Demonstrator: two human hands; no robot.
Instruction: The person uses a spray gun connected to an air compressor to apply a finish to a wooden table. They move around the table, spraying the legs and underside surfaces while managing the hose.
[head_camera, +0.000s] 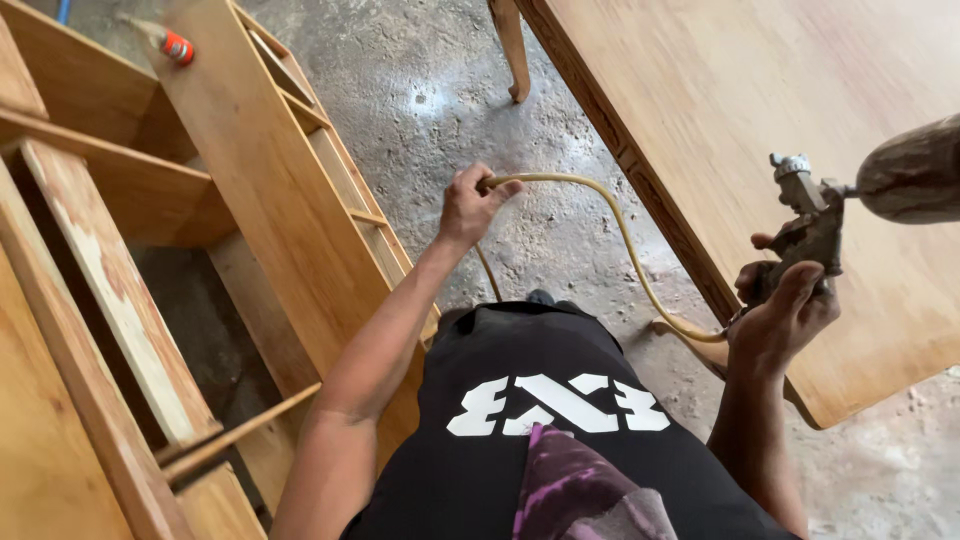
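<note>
Head view: right hand (785, 310) grips the spray gun (808, 232) over the tabletop (760, 110); left hand (470, 205) clasps its yellow hose (620, 235) between them

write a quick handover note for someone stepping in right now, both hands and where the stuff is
Right hand: gripping the handle of the spray gun, held over the near edge of the wooden tabletop; its cup points right.
Left hand: fingers closed on the yellow hose, holding it up off the concrete floor. The hose loops round to the gun.
Wooden shelf unit lies on the left, a small bottle resting on it.
Done: gun and hose in hand, at the tabletop.
Left: no spray visible; whether the tabletop is already coated cannot be told.
</note>
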